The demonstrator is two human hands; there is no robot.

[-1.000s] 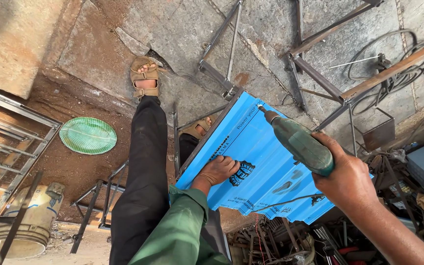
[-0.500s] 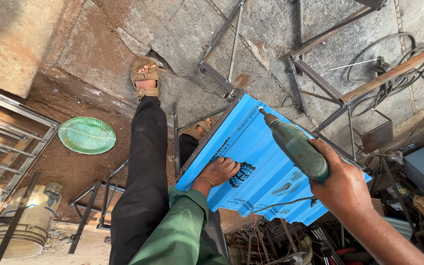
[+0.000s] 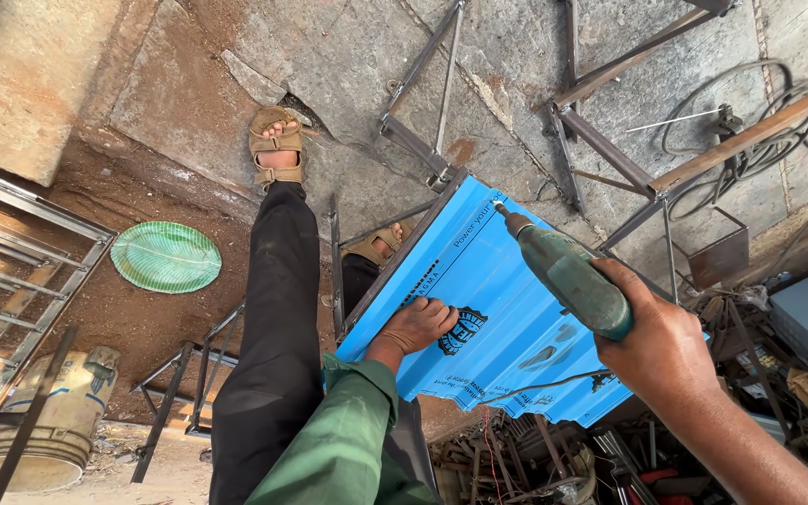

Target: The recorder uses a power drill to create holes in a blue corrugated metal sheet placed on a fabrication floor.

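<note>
Head view: drilling a blue corrugated metal sheet point(image 3: 507, 327), centre frame.
Left hand point(image 3: 418, 325) lies flat with fingers together, steadying the sheet; right hand point(image 3: 661, 341) wraps the green electric drill point(image 3: 563, 271), bit at the sheet's upper edge.

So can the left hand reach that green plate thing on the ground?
Probably not as things stand. The left hand lies flat on the blue corrugated sheet, while the green plate lies down on the dirt, beyond the person's black trouser leg.
</note>
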